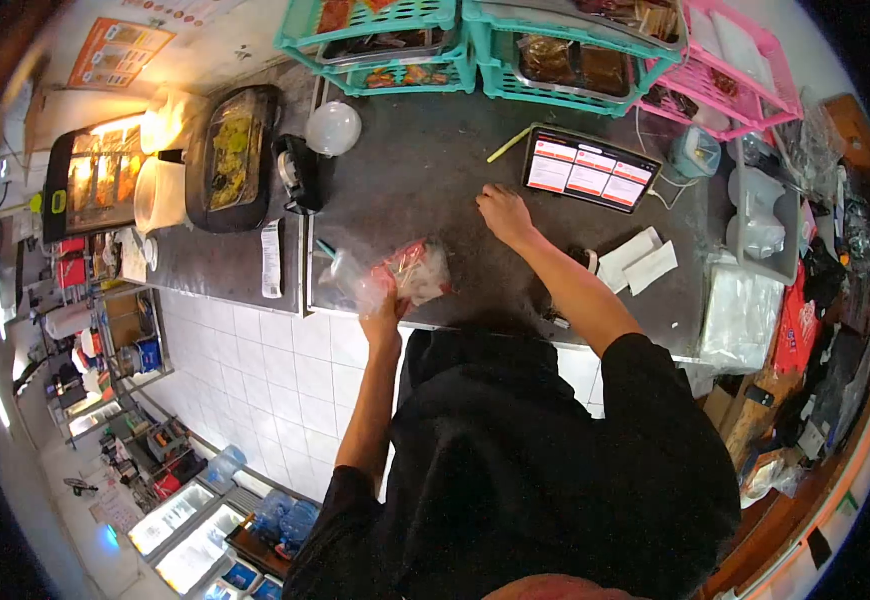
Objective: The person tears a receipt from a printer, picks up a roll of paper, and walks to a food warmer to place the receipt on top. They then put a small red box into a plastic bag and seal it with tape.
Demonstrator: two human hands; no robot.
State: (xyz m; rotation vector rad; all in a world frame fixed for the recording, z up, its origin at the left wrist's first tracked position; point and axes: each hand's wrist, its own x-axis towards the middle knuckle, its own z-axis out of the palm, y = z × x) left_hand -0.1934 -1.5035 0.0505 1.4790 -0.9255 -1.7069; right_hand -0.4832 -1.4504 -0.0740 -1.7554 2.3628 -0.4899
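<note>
My left hand [383, 318] is closed round a clear plastic bag [417, 274] with red and pale contents, near the front edge of the dark counter [410, 150]. What exactly is inside the bag I cannot make out. My right hand [504, 213] is over the counter, fingers curled together, to the left of and below a tablet [591, 168]. Whatever those fingers hold, if anything, is hidden. The tablet's screen is lit with red and white panels. A yellow-green stick-like item [509, 145] lies beside the tablet.
Teal baskets [380, 78] and a pink basket [730, 110] with food line the back. On the left are a tape dispenser [295, 175], a round clear container [334, 129] and a black food tray [234, 160]. White papers [637, 260] and a grey caddy [763, 225] are at right.
</note>
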